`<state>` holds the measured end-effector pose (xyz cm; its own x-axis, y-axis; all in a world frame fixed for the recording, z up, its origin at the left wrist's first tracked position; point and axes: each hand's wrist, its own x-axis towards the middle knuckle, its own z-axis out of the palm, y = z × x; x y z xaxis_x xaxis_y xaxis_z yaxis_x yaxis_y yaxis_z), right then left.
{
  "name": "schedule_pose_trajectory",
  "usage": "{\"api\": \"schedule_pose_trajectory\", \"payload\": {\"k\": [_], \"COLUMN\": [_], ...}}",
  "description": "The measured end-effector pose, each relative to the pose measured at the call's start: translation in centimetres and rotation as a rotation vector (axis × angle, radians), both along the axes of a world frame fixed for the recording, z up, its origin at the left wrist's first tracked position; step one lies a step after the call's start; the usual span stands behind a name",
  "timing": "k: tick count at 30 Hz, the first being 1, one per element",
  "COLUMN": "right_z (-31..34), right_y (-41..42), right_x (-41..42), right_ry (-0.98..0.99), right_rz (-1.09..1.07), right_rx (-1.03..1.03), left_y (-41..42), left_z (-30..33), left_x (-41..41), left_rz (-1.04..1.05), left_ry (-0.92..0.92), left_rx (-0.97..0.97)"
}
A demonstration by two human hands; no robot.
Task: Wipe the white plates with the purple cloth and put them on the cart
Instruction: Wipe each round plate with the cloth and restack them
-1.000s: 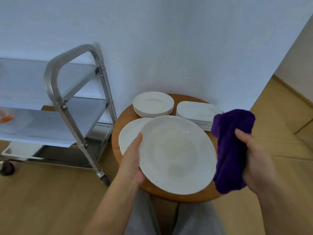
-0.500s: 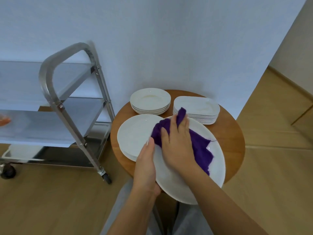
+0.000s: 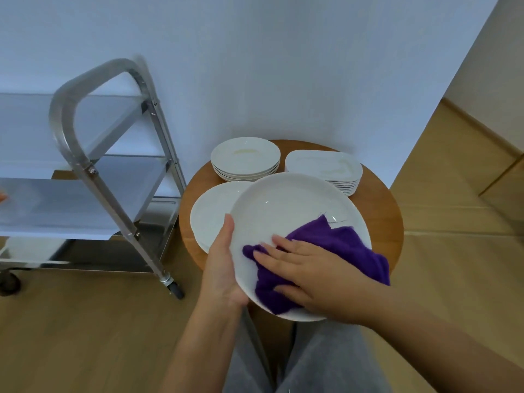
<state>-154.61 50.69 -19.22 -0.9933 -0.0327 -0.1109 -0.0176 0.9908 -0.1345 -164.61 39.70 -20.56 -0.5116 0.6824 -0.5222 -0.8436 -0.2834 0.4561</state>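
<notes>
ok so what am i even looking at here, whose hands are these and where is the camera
There is no machine here. A person wears a wide-angle camera on the head, looking forward and down, so the two arms that reach in from the bottom edge are that person's own, and the grey trousers below are their legs.

The left hand grips the rim of a large white plate, holding it tilted above a small round wooden table. The right hand presses a purple cloth flat against the plate with straight fingers, wiping it.

On the table lie more white dishes: a stack of large plates just behind the held one, a stack of shallow bowls, and a stack of rectangular plates.

To the left stands a metal cart with shelves and wheels.
</notes>
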Motion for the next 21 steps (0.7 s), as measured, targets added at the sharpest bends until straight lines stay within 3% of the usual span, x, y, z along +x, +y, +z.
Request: {"api": "schedule_pose_trajectory", "payload": {"k": [3,7,15,21], "right_z": [-0.2,0.2,0.1,-1.8], "right_y": [1.9,2.5,-0.6,1.2], "right_x": [1.7,3.0,2.9,-0.9], "right_ry": [0.057,0.051,-0.243,0.026], "right_rz": [-0.007,-0.114,0.052,0.117], "right_rx": [0.268,0.219,-0.27,0.12], "left_y": [-0.4,-0.3,0.0,0.2], "left_z": [-0.2,0.2,0.5,-0.2], "left_x": [-0.5,-1.6,-0.7,1.4], "left_rz": [-0.102,-0.033,-0.063,-0.147], "left_ry": [0.011,0.117,0.11,0.063], "left_rx": [0.108,0.077,-0.02,0.037]}}
